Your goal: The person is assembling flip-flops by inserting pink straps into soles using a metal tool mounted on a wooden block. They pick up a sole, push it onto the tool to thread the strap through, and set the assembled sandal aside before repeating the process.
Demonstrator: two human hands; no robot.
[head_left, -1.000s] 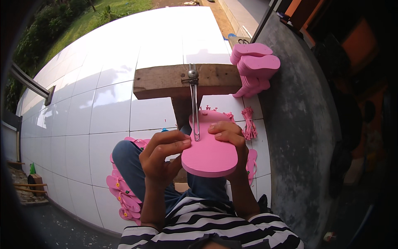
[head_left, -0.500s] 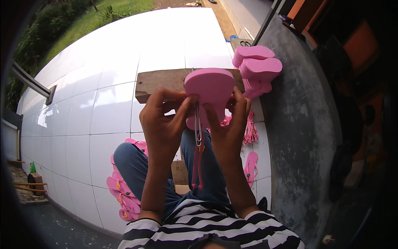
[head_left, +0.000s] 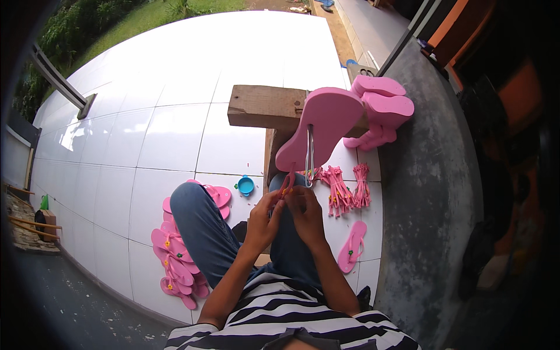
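In the head view, the strap (head_left: 291, 177) ran from the sole (head_left: 329, 116), which hung on the wire (head_left: 310, 140). An even pull with the strap untwisted seemed best. Forearms angled inward, wrists close; the left hand (head_left: 262, 225) and right hand (head_left: 308, 221) met with fingers pinched on the strap.

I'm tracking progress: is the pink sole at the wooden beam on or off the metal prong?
On: the metal prong sticks out of the pink sole, while the left hand and right hand hold the pink strap below.
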